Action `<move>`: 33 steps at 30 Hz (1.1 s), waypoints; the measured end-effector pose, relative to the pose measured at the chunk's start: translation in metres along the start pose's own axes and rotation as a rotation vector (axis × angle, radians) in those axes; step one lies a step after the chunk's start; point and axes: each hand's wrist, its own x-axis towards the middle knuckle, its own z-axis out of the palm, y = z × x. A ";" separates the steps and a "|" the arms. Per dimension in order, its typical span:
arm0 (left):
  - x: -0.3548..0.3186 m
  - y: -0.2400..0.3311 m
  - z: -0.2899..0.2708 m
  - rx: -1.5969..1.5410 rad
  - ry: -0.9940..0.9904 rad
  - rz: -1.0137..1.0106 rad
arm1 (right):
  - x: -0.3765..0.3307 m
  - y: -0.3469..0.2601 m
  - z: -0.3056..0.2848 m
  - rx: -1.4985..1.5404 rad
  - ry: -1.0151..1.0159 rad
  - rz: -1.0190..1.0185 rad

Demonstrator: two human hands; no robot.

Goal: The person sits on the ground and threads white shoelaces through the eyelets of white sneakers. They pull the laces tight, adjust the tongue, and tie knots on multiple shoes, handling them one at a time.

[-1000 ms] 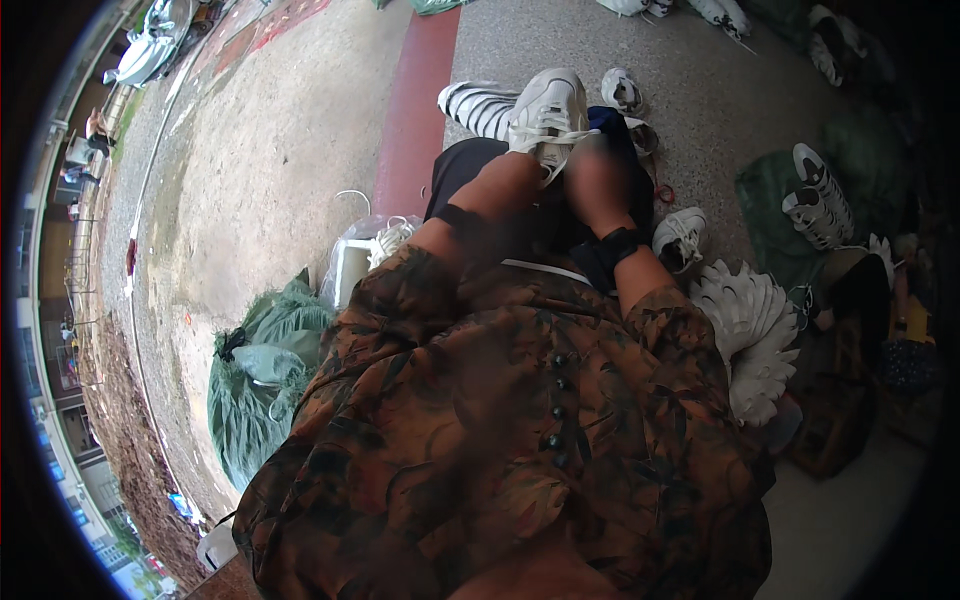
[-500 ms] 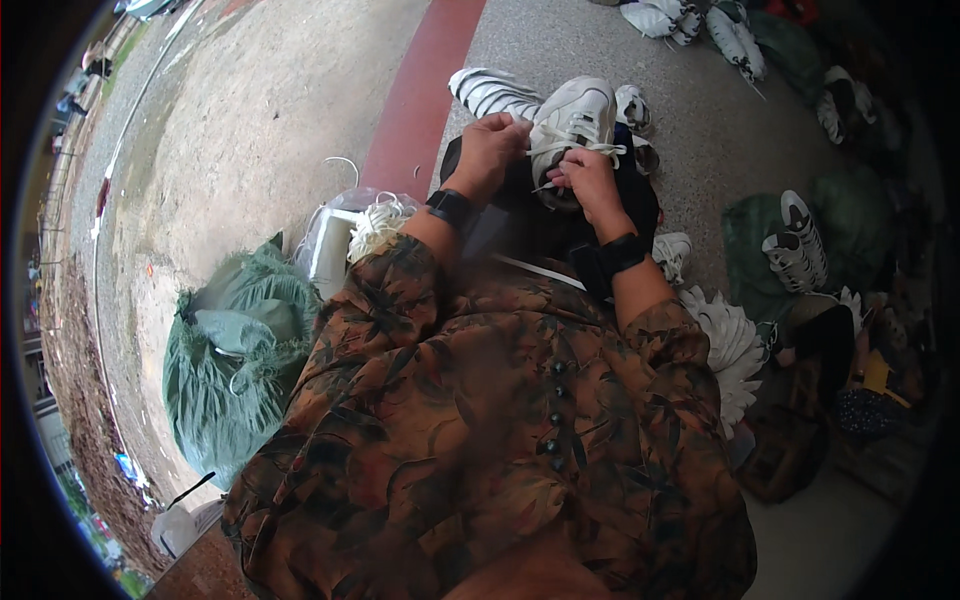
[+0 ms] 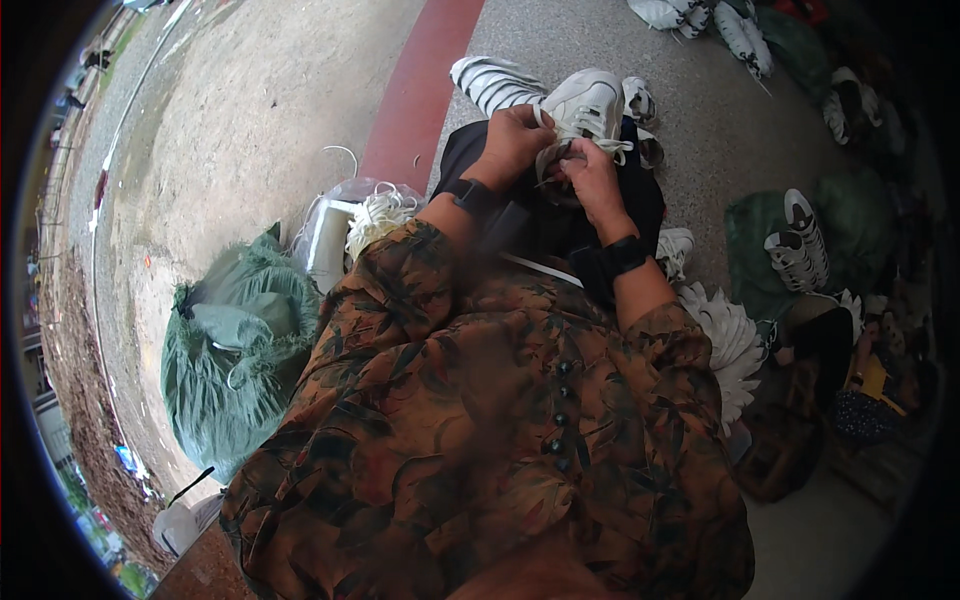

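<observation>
A white sneaker (image 3: pixel 588 92) rests on my dark-clothed lap, its toe pointing away from me. Pale shoelace (image 3: pixel 612 148) runs through its eyelets, and a loose length hangs at the right side. At the shoe's left edge, my left hand (image 3: pixel 517 143) is closed in a pinch on the lace. My right hand (image 3: pixel 593 182) is closed beside the shoe's opening, thumb and fingers pinching lace close to the tongue. The fingertips partly cover the upper eyelets.
A row of stacked white shoes (image 3: pixel 497 85) lies just beyond the left hand. Left of me are a bundle of white laces (image 3: pixel 382 220) in a clear bag and a green sack (image 3: pixel 240 350). More white shoes (image 3: pixel 722 340) are piled at my right, with a green sack (image 3: pixel 755 240) farther out.
My left hand has moved right and slightly up, from beside the shoe onto its edge, closer to my right hand. The right hand stays nearly in place.
</observation>
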 end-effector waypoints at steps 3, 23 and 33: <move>0.004 -0.009 0.001 0.098 0.024 0.073 | 0.000 0.002 -0.001 0.037 -0.013 -0.001; 0.011 -0.018 0.015 0.210 0.098 0.165 | 0.000 0.005 -0.001 0.077 -0.009 0.014; -0.009 0.004 0.020 0.924 0.069 0.388 | 0.011 0.029 -0.007 -0.059 0.024 -0.084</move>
